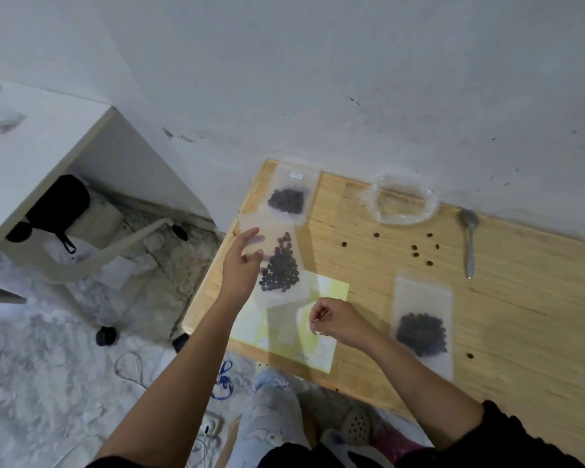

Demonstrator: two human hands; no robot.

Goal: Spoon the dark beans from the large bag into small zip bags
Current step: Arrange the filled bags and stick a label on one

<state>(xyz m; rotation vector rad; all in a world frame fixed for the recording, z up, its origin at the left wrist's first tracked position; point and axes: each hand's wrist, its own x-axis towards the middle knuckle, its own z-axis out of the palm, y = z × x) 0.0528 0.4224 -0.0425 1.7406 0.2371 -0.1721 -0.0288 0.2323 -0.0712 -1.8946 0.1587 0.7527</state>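
Note:
My left hand (242, 265) pinches the upper left part of a small frosted zip bag (279, 261) holding dark beans, just above the wooden table (520, 298). My right hand (335, 320) hovers over a yellow-green sheet (331, 292), fingers curled around the corner of an empty small zip bag (284, 324). Another filled zip bag (289, 194) lies at the far left corner, and a third (423, 327) lies to the right of my right hand. The large clear bag (402, 201) sits open by the wall and looks nearly empty. A metal spoon (469, 241) lies to its right.
Several loose beans (416, 253) are scattered mid-table, one more (470, 355) near the right bag. The table's left edge drops to a marble floor with cables (132, 366) and a chair base (105, 334). A white desk (31, 157) stands at left. The wall is close behind.

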